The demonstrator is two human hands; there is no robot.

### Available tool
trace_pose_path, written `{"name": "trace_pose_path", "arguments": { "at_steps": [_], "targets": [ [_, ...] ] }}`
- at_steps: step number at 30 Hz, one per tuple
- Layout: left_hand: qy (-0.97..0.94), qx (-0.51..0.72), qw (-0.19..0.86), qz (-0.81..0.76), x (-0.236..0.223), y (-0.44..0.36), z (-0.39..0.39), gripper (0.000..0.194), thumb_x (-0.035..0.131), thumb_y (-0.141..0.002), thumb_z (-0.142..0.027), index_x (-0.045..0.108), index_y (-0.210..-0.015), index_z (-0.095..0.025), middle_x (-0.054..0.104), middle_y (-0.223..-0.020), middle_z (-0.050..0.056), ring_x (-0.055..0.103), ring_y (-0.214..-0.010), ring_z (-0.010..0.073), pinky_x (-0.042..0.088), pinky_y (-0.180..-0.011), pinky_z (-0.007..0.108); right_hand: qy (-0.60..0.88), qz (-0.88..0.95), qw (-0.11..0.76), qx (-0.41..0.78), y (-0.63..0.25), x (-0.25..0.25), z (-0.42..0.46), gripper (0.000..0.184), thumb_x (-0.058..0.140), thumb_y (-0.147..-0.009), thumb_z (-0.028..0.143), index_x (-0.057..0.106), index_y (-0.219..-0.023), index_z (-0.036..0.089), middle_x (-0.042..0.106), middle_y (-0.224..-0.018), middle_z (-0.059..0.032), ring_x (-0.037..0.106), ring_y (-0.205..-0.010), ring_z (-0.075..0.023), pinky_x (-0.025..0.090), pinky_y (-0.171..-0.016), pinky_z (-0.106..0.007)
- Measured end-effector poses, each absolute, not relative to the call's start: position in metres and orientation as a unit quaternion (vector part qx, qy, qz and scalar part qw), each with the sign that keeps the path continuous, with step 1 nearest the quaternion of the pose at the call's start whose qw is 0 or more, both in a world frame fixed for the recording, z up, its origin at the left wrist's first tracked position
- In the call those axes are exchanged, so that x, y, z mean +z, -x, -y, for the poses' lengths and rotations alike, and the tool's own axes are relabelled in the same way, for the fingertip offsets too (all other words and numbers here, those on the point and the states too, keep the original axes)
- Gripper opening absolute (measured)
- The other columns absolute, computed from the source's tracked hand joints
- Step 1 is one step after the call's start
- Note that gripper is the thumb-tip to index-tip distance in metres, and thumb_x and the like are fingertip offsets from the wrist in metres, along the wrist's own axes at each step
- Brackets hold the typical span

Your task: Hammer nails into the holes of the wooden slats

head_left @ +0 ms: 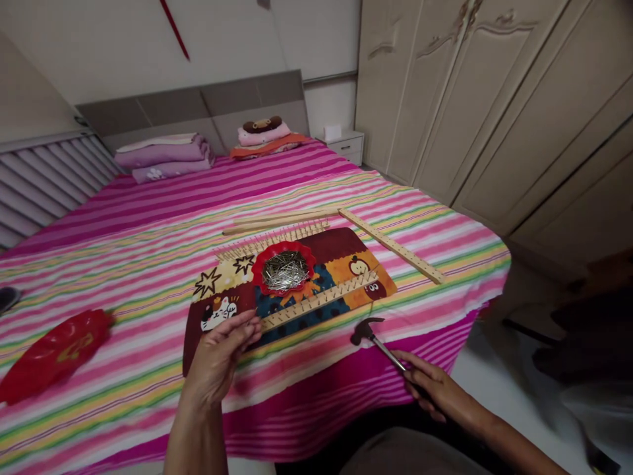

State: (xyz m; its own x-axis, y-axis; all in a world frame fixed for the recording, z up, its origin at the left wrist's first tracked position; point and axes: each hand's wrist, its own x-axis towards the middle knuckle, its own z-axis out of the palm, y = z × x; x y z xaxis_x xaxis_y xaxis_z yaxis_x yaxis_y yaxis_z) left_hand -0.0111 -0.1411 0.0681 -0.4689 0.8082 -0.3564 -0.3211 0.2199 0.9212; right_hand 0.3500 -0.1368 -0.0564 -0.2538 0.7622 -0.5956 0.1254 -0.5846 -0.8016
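My left hand (222,353) is at the left end of a narrow wooden strip (316,301), its thumb and fingertips pinched together. Whatever lies between those fingertips is too small to make out. Several nails stand upright along the strip, which rests on a patterned mat (353,247). In my right hand (428,382) is a claw hammer (383,346), gripped by its handle, with the head over the near side of the bed, apart from the strip. Behind the strip, a red scalloped bowl (256,276) full of loose nails (287,269) sits on the mat.
Beyond the bowl lies another nail-studded strip (277,239). Bare wooden strips (395,245) lie behind and to the right. A red dish (54,353) rests at the left on the striped bedspread (143,284). Folded bedding (165,158) is by the headboard; wardrobes (445,99) stand right.
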Motion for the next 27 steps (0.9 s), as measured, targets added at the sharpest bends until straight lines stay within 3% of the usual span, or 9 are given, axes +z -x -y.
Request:
{"name": "trace_pose_path", "arguments": {
  "at_steps": [4,8,17,27],
  "targets": [
    [-0.142,0.629,0.414,-0.642,0.045,0.021,0.159,0.037,0.083,-0.042,-0.02,0.072,-0.077,-0.013,0.071,-0.07,0.003,0.064,-0.061,0.0113,0.055,-0.058,0.021,0.556,0.409,0.229,0.687,-0.351,-0.058,0.136,0.069,0.056,-0.074,0.041,0.043,-0.137,0.018,0.045,-0.054,0.0073,0.033,-0.035,-0.0058,0.019,-0.03,-0.014],
    [-0.127,0.659,0.331,-0.663,0.017,0.023,0.158,0.029,0.08,-0.046,-0.024,0.073,-0.073,-0.016,0.071,-0.079,0.001,0.061,-0.061,0.0071,0.05,-0.054,0.016,0.564,0.403,0.221,0.686,-0.351,-0.059,0.136,0.07,0.056,-0.074,0.041,0.041,-0.139,0.017,0.046,-0.055,0.0069,0.035,-0.037,-0.0058,0.02,-0.03,-0.013],
    [-0.21,0.566,0.254,-0.756,-0.004,0.017,0.142,0.03,0.07,-0.061,-0.037,0.073,-0.084,-0.019,0.072,-0.081,0.002,0.064,-0.068,0.0149,0.053,-0.076,0.033,0.567,0.403,0.22,0.684,-0.351,-0.059,0.136,0.068,0.056,-0.075,0.041,0.043,-0.137,0.019,0.045,-0.055,0.0072,0.035,-0.036,-0.0059,0.019,-0.03,-0.014],
    [-0.246,0.505,0.231,-0.794,0.0,0.015,0.138,0.027,0.066,-0.062,-0.039,0.071,-0.081,-0.02,0.072,-0.078,0.001,0.064,-0.065,0.0153,0.052,-0.071,0.031,0.553,0.407,0.218,0.694,-0.355,-0.067,0.134,0.067,0.053,-0.077,0.04,0.039,-0.139,0.019,0.045,-0.055,0.008,0.033,-0.036,-0.0051,0.018,-0.03,-0.014]
  ]
}}
